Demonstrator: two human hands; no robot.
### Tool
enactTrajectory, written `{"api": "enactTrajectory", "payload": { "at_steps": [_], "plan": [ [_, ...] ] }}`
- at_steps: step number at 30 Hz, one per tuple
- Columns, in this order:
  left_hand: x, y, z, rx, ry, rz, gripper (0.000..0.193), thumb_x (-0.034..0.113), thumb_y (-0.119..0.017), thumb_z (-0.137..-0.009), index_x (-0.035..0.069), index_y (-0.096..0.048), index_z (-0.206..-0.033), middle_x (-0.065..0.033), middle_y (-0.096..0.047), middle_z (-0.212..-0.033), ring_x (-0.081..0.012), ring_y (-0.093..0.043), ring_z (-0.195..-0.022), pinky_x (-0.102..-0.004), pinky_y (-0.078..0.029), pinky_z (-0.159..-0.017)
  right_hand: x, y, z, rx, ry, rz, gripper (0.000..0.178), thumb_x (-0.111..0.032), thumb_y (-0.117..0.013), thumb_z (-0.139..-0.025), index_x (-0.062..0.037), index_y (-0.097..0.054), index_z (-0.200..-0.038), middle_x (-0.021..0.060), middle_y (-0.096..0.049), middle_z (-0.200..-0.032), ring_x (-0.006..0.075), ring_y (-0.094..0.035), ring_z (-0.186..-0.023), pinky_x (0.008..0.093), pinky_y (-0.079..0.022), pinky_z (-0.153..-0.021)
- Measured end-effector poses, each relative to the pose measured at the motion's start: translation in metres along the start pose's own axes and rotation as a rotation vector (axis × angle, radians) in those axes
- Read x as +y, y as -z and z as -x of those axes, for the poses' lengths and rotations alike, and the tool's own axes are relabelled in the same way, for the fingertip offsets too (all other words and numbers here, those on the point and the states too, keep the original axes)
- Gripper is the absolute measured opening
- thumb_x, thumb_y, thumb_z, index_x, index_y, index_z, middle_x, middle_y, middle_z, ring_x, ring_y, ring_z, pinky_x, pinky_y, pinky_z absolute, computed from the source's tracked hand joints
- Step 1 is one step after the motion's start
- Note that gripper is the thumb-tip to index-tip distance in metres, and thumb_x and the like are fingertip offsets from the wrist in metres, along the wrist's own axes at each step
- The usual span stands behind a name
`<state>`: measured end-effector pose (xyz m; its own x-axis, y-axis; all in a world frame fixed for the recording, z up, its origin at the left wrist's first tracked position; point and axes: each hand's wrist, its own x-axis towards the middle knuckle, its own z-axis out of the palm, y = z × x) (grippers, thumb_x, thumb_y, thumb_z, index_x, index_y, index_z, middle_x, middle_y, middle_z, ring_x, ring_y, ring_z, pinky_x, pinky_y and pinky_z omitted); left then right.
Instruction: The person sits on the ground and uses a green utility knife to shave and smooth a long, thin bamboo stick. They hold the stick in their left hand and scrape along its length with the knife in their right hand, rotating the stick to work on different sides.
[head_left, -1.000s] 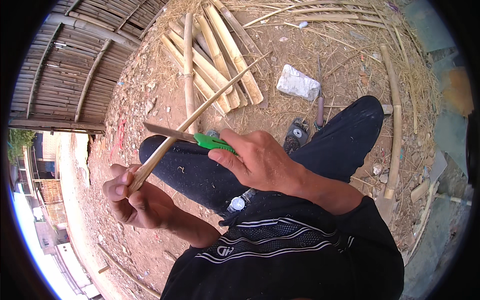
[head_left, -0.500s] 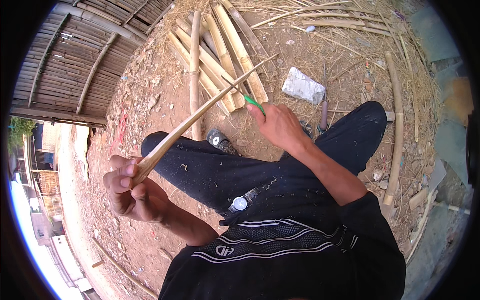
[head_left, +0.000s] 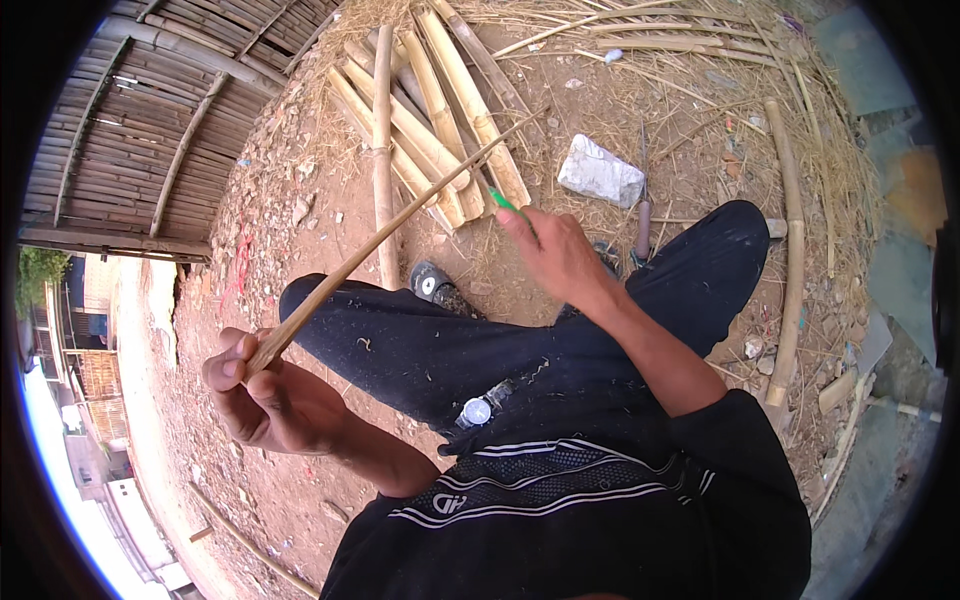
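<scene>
My left hand (head_left: 270,395) pinches the thick end of a long, tapering bamboo strip (head_left: 370,247), which slants up and away to the right, ending in a thin tip. In my right hand (head_left: 562,255) is a knife with a green handle (head_left: 508,203), my fingers closed round the grip. Its thin dark blade is hard to see, close beside the strip; whether the two touch I cannot tell. Both hands are above my dark trousers (head_left: 400,345), where a wristwatch (head_left: 477,411) lies on my lap.
Split bamboo pieces (head_left: 490,140) lie in a pile ahead, beside a bamboo pole (head_left: 382,150). Right of them sit a white stone block (head_left: 600,170) and a long tool with a brownish handle (head_left: 643,228). Another pole (head_left: 790,260) lies at the right. A bamboo wall (head_left: 130,130) stands at the far left.
The bamboo strip has turned in my left hand and now shows a narrower side. My left hand has shifted slightly left and down. The knife blade shows less than before.
</scene>
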<state>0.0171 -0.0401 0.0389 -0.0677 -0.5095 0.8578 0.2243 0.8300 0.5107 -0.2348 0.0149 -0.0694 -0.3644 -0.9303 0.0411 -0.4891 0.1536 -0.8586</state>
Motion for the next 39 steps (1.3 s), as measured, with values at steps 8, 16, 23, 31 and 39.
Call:
{"api": "enactTrajectory", "payload": {
  "at_steps": [8, 16, 23, 31, 39],
  "plan": [
    [0.007, -0.014, 0.001, 0.180, 0.050, -0.103, 0.021, 0.011, -0.059, -0.090, -0.002, -0.056, -0.107, -0.0151, -0.061, -0.102, -0.0210, -0.054, -0.097, -0.0297, -0.048, -0.070, -0.025, -0.006, -0.016, -0.080, 0.026, -0.003, 0.054, -0.042, -0.040, -0.098, 0.0031, -0.058, -0.075, 0.0190, -0.049, -0.049, 0.0341, -0.055, -0.047, 0.0462, -0.042, -0.049],
    [0.009, -0.034, 0.008, 0.387, 0.023, -0.271, 0.022, 0.010, -0.056, -0.091, -0.004, -0.056, -0.109, -0.0171, -0.060, -0.099, -0.0226, -0.060, -0.094, -0.0307, -0.049, -0.076, -0.021, 0.003, -0.017, -0.204, 0.182, -0.099, 0.065, -0.049, -0.036, -0.097, 0.0075, -0.058, -0.072, 0.0218, -0.049, -0.054, 0.0374, -0.053, -0.054, 0.0471, -0.042, -0.061],
    [0.009, -0.055, -0.008, 0.506, 0.036, -0.396, 0.021, 0.009, -0.060, -0.089, -0.006, -0.059, -0.105, -0.0142, -0.062, -0.092, -0.0172, -0.061, -0.084, -0.0243, -0.046, -0.070, -0.011, 0.006, -0.046, -0.250, -0.069, -0.039, 0.062, -0.045, -0.040, -0.097, 0.0073, -0.056, -0.070, 0.0231, -0.048, -0.052, 0.0372, -0.052, -0.051, 0.0470, -0.043, -0.059],
    [0.005, -0.055, -0.011, 0.499, -0.002, -0.405, 0.020, 0.011, -0.062, -0.089, -0.006, -0.060, -0.099, -0.0124, -0.061, -0.083, -0.0152, -0.058, -0.068, -0.0226, -0.044, -0.058, 0.047, -0.005, -0.072, -0.176, -0.236, 0.094, 0.063, -0.047, -0.040, -0.097, 0.0077, -0.057, -0.072, 0.0212, -0.048, -0.050, 0.0329, -0.049, -0.046, 0.0459, -0.043, -0.055],
    [0.001, -0.051, -0.014, 0.515, 0.006, -0.363, 0.025, 0.014, -0.062, -0.089, -0.007, -0.060, -0.102, -0.0133, -0.061, -0.088, -0.0161, -0.057, -0.067, -0.0235, -0.046, -0.056, 0.003, -0.006, -0.049, -0.189, 0.104, -0.017, 0.067, -0.050, -0.031, -0.098, 0.0004, -0.055, -0.061, 0.0090, -0.047, -0.044, 0.0236, -0.050, -0.041, 0.0434, -0.044, -0.047]
  ]
}}
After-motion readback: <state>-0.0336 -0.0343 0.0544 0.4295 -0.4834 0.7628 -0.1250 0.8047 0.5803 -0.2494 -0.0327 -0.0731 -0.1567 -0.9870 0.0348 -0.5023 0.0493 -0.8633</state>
